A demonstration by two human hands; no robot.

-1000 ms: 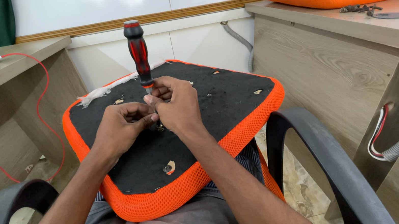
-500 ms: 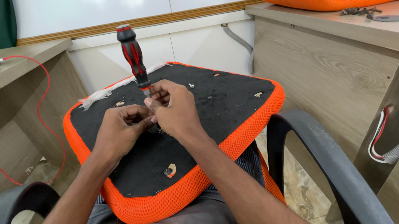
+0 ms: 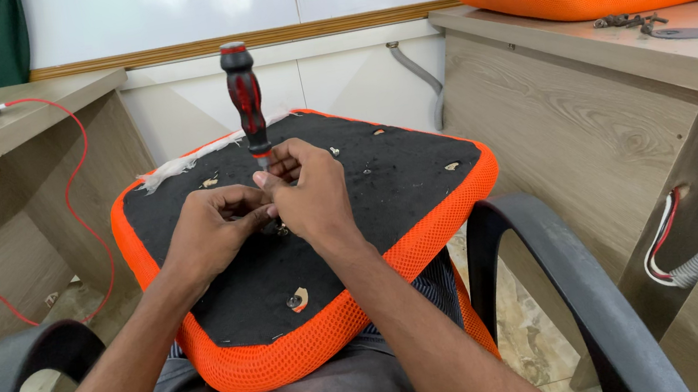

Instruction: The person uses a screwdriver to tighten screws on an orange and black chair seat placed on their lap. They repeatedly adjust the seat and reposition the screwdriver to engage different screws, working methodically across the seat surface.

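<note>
**Screwdriver straightens over the seat pad**

Head view: the right hand (image 3: 306, 194) grips the red-and-black screwdriver (image 3: 247, 102), now nearly upright after leaning left. The left hand (image 3: 214, 232) pinches closed at its tip, on the orange-rimmed seat pad (image 3: 400, 171) across the lap.

The room was brightly and evenly lit, and I saw only soft shadows under my hands on the black underside of the seat cushion (image 3: 384, 191). The white wall (image 3: 163, 9) behind looked slightly washed out. The picture was sharp; desk edges bowed outward near the frame borders.
</note>
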